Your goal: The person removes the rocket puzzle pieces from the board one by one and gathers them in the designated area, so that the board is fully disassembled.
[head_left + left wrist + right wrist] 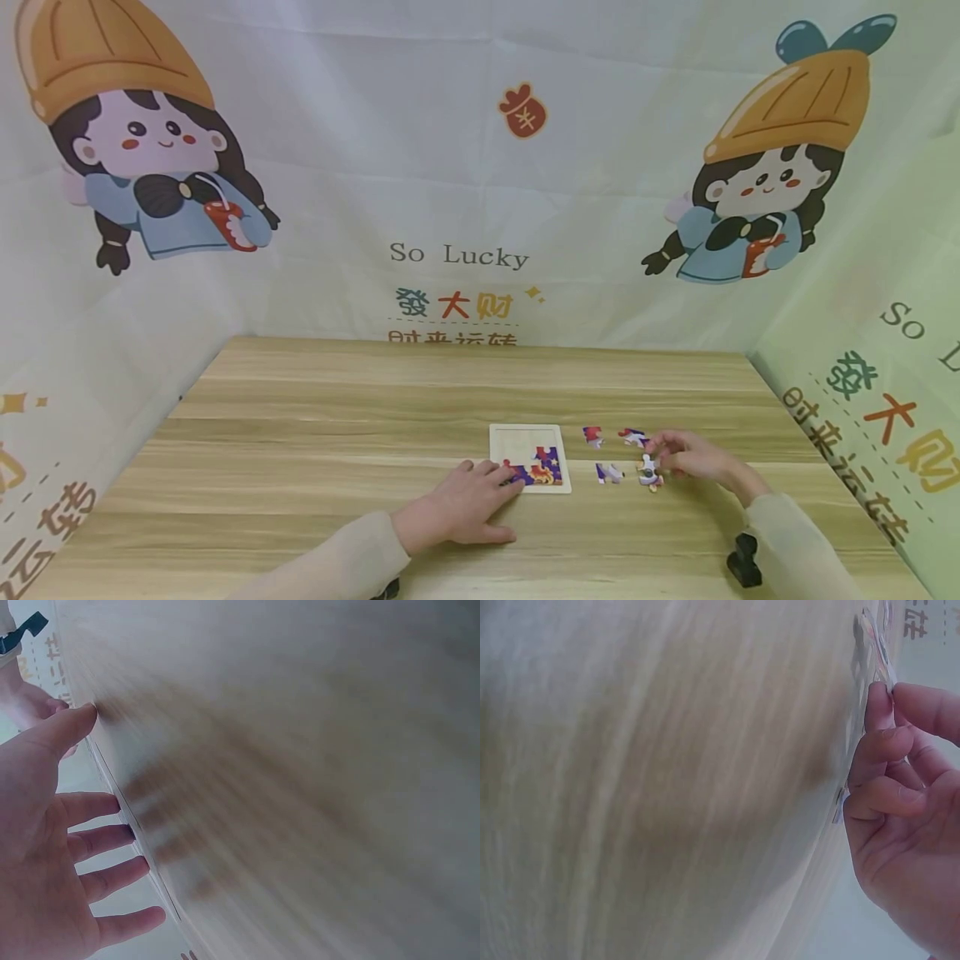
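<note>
A square, white-framed puzzle board (527,428) lies on the table, with several purple and red pieces (543,473) set along its lower and right parts. My left hand (459,504), fingers straight and spread, rests at the board's lower left corner, fingertips over its edge. To the right, thumb and forefinger of my right hand (693,460) pinch a white puzzle piece (649,472); in the right wrist view this piece (880,649) is tilted up, seen nearly edge-on. The other fingers of that hand (907,802) are curled in.
Three loose puzzle pieces lie between the board and my right hand: a red one (593,436), a red and white one (632,437) and a purple and white one (610,473). The wooden table (337,400) meets printed cloth walls (450,167) behind and at the sides.
</note>
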`<state>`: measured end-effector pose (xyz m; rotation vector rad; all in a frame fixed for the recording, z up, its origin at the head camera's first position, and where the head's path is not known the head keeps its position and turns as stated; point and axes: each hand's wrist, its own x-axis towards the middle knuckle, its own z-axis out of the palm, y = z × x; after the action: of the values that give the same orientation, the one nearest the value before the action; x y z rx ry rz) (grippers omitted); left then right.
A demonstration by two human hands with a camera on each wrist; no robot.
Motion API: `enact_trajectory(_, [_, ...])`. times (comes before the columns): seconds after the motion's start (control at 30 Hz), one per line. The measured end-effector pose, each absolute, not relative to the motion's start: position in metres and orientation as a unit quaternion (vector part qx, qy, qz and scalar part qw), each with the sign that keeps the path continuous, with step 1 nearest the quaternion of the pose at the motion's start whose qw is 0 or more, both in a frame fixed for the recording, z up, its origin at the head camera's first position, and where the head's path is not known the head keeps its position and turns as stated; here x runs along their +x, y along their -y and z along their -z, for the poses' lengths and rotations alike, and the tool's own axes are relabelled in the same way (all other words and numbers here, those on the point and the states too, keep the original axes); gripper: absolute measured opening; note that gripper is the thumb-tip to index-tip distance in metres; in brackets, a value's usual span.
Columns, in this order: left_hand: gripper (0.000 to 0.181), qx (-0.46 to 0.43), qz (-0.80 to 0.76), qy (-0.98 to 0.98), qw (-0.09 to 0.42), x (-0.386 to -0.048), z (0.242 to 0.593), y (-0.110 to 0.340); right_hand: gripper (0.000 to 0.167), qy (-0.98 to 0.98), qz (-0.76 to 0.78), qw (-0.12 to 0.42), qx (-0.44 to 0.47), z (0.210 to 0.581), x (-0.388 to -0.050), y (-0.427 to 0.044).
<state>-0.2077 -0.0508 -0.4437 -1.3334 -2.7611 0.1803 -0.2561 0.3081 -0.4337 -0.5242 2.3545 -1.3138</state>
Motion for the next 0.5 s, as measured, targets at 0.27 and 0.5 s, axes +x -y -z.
enact_trajectory(0.27, [0.066, -0.434, -0.058, 0.898, 0.037, -0.2081, 0.4447, 0.0509, 0.021, -0.852, 0.458, 0.187, -0.172, 0.4363, -0.256, -0.3078])
enact_trajectory(0.5, [0.066, -0.433, -0.061, 0.899, 0.036, -0.209, 0.4468, 0.0507, 0.022, -0.858, 0.45, 0.185, -0.162, 0.4343, -0.2546, -0.306])
